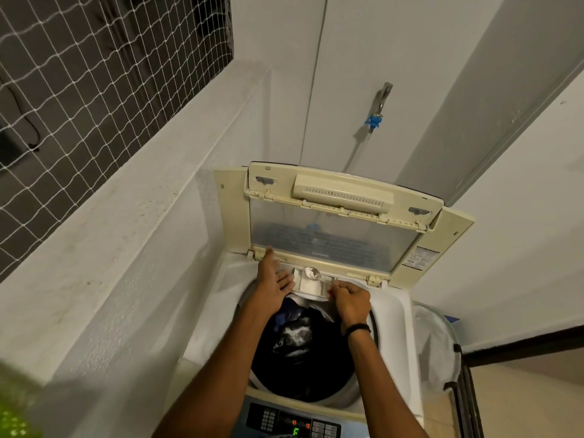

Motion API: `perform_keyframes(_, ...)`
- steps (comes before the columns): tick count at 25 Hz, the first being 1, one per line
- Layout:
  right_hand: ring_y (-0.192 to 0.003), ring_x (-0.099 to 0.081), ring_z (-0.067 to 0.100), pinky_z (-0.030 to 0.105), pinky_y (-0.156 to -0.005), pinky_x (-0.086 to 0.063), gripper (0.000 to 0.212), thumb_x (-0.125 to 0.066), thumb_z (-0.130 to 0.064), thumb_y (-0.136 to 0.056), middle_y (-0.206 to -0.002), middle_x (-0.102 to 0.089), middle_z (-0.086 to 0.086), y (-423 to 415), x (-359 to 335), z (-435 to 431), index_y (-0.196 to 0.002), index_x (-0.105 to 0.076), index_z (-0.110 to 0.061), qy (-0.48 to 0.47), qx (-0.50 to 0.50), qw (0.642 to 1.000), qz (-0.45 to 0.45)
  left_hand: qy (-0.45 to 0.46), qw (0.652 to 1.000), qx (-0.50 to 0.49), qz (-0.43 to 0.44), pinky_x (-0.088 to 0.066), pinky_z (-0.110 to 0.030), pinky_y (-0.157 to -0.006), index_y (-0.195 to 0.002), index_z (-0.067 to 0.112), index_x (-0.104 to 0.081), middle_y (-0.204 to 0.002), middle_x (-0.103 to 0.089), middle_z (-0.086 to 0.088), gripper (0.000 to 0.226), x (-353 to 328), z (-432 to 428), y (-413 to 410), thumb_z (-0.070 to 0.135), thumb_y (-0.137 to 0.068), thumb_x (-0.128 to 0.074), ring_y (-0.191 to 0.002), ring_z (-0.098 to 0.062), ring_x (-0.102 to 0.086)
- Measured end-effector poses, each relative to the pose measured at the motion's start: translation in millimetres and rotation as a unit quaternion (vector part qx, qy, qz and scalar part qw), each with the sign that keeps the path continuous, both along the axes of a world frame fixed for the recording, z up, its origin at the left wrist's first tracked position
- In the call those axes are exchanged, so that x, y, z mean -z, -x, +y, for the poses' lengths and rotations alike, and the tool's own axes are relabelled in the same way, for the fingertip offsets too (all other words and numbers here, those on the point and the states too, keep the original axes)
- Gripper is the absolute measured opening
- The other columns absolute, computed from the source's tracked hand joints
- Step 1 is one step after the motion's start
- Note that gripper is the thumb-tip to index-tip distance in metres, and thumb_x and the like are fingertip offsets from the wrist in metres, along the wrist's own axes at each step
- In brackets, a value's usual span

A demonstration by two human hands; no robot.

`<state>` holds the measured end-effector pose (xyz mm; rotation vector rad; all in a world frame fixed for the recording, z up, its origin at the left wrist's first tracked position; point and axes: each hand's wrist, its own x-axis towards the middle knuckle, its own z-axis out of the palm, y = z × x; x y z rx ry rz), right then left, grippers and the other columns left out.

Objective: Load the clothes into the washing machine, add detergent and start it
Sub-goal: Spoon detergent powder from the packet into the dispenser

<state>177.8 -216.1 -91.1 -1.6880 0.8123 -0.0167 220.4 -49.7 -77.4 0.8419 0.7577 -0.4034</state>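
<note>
Detergent (306, 283) may be spilled if the drawer (313, 294), pinched by the right hand (351, 301) beside the flat left hand (274, 287), is jolted.

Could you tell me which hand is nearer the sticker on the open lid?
Right. The right hand is below-left of the sticker, at the detergent drawer's right corner; the left hand lies beyond the drawer.

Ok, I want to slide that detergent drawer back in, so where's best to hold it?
Hold the detergent drawer by its front edge, from the front: it juts out over the clothes, its back under the raised lid. The right hand pinches there.
</note>
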Motion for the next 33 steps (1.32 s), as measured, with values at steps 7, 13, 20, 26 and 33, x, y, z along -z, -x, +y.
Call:
perform_keyframes(7, -0.074, -0.068, 0.027, 0.035, -0.075, -0.06, 0.02, -0.054, 0.012, -0.084, -0.088, -0.072, 0.027, 10, -30, 28, -0.086, -0.072, 0.006, -0.186, -0.019, 0.982, -0.036, -0.024, 0.995, -0.062, -0.073, -0.048, -0.043, -0.096, -0.142, 0.011, -0.048, -0.127, -0.06, -0.017, 0.073, -61, 33, 17, 0.065, -0.093, -0.046, -0.116, -0.032, -0.058)
perform_keyframes(13, -0.088, -0.07, 0.035, 0.037, -0.079, -0.06, 0.019, -0.056, 0.013, -0.084, -0.098, -0.07, 0.028, 18, -73, 72, -0.098, -0.068, 0.012, -0.317, -0.086, 0.943, -0.047, -0.114, 0.968, -0.168, -0.148, -0.048, -0.04, -0.1, -0.139, 0.016, -0.053, -0.134, -0.06, -0.014, 0.065, -131, 87, 75, 0.063, -0.095, -0.043, -0.115, -0.027, -0.061)
perform_keyframes(20, -0.089, -0.071, 0.034, 0.029, -0.074, -0.06, 0.022, -0.052, 0.008, -0.087, -0.095, -0.072, 0.025, 64, -155, 146, -0.103, -0.067, 0.012, -0.361, -0.236, 0.901, -0.058, -0.258, 0.874, -0.319, -0.259, -0.054, -0.033, -0.095, -0.129, 0.02, -0.062, -0.12, -0.071, -0.004, 0.048, -224, 153, 185, 0.053, -0.101, -0.039, -0.107, -0.017, -0.07)
perform_keyframes(26, -0.09, -0.072, 0.033, 0.029, -0.078, -0.059, 0.023, -0.052, 0.007, -0.088, -0.094, -0.073, 0.026, 112, -213, 192, -0.103, -0.069, 0.009, -0.357, -0.378, 0.852, -0.058, -0.284, 0.782, -0.47, -0.295, -0.05, -0.038, -0.101, -0.13, 0.011, -0.059, -0.123, -0.069, -0.015, 0.052, -265, 195, 294, 0.048, -0.101, -0.039, -0.114, -0.027, -0.067)
perform_keyframes(33, -0.078, -0.072, 0.033, 0.036, -0.077, -0.061, 0.018, -0.054, 0.01, -0.087, -0.084, -0.071, 0.029, 156, -240, 272, -0.096, -0.069, 0.013, -0.299, -0.542, 0.78, -0.089, -0.352, 0.674, -0.6, -0.25, -0.053, -0.028, -0.09, -0.123, 0.015, -0.063, -0.121, -0.069, -0.014, 0.046, -268, 239, 390, 0.049, -0.1, -0.044, -0.099, -0.018, -0.068)
